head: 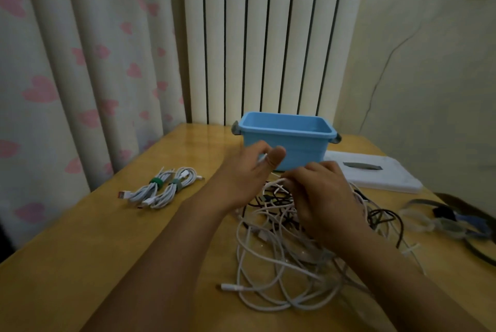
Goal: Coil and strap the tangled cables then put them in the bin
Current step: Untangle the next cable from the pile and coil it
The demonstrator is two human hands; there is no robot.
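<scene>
left hand [245,170] pinches white cable [264,157]; right hand [322,197] grips tangle [281,264]

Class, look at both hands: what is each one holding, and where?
The left hand pinches a white cable between thumb and fingers. The right hand reaches into the tangled pile; its grip is hidden.

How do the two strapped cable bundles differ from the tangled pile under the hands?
The strapped cable bundles are coiled tight, each banded with a green strap; the tangled pile sprawls loose, unstrapped. The bundles are all white; the pile mixes white and black. Both lie on the wooden table, outside the blue bin.
</scene>
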